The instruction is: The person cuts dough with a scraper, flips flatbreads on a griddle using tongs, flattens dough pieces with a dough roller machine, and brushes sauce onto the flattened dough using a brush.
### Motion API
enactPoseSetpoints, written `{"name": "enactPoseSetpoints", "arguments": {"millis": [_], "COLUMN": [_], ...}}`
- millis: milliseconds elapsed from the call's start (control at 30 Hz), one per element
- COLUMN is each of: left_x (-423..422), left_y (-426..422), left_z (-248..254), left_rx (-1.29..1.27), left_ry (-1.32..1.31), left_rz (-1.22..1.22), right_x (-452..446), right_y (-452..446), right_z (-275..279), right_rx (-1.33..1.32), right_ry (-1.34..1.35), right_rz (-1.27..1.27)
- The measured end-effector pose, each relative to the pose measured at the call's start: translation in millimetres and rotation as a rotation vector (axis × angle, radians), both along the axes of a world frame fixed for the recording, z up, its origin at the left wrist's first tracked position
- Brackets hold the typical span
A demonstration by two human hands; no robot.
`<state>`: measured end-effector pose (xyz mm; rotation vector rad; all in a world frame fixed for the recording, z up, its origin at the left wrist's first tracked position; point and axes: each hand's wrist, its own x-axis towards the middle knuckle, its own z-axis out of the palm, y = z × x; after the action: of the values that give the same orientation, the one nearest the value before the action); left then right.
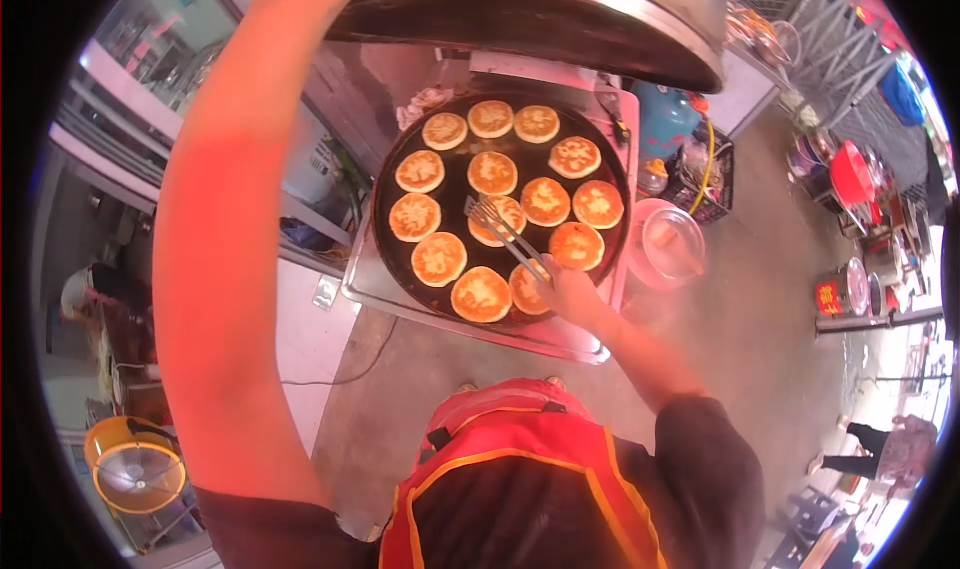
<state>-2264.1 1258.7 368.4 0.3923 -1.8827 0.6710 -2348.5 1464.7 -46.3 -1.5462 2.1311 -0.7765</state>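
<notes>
A round black griddle pan holds several browned flat cakes. My right hand is closed around metal tongs at the pan's near right edge. The tips of the tongs lie over a cake near the middle; whether they pinch it I cannot tell. Above the far side of the pan a large metal lid is raised, its dark underside showing. My left arm stretches up along the left towards the lid, and its hand is beyond the top edge of view.
Right of the stove stand a blue gas cylinder, a black crate and a plastic tub. A cord crosses the floor at left. A yellow fan stands lower left. Another person is far right, near pots.
</notes>
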Motion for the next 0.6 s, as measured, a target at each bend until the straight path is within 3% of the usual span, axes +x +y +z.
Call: {"name": "enactPoseSetpoints", "arguments": {"millis": [100,167,233,267,367,500,600], "left_x": [18,20,36,40,64,116,153], "left_y": [-13,-22,1,12,61,99,127], "left_z": [-19,-30,-39,-47,-76,-146,-223], "left_rx": [0.038,0.046,0.061,-0.102,0.081,0.256,0.371], "left_ry": [-0.011,-0.012,-0.145,-0.114,-0.201,-0.390,-0.476], "left_rz": [0.092,0.139,0.083,-0.063,-0.126,-0.037,0.083], "right_x": [6,3,-10,-11,-19,-34,-41], "right_y": [46,76,96,110,155,211,248], "right_z": [-5,0,8,7,-23,-67,-48], "right_rx": [-0.064,-0.024,-0.088,-0.151,-0.161,-0.282,-0.224], "right_ry": [0.062,-0.095,-0.176,-0.196,-0.324,-0.359,-0.480], "right_rz": [-0.101,-0.090,-0.145,-0.205,-0.490,-0.743,-0.863]}}
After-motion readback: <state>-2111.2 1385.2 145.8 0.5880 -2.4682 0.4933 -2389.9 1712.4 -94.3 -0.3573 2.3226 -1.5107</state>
